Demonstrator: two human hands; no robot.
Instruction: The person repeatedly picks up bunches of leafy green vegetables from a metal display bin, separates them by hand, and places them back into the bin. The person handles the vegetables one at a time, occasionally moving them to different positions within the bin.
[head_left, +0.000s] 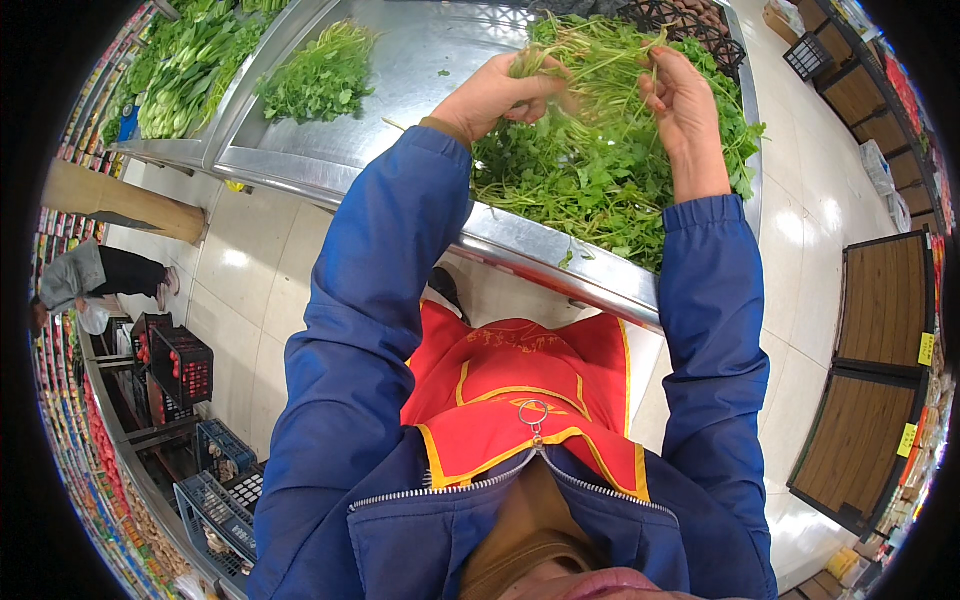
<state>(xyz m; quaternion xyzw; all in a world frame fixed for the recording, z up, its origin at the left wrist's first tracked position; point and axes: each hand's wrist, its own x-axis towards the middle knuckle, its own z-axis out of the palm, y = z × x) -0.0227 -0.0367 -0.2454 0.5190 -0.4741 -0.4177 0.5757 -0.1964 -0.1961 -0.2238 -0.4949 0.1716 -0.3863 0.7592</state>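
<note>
A large loose heap of leafy green herbs (592, 180), looking like coriander, lies on the stainless-steel display counter (427, 67) in front of me. My left hand (517, 90) is closed round a small bundle of the stems (531, 63), above the heap's left side. Its fingertips look blurred. To the right, my right hand (679, 97) pinches thin stems between thumb and forefinger over the heap. A separate, neater bunch of the same herb (322, 75) rests at the counter's left end.
Leafy green vegetables (187, 82) fill the adjoining left bay. A black plastic crate (682, 30) stands behind the heap. Left, a person (97, 274) stands near a pillar (124, 199) and stacked crates (180, 367). Wooden-fronted display units (885, 300) line the right side.
</note>
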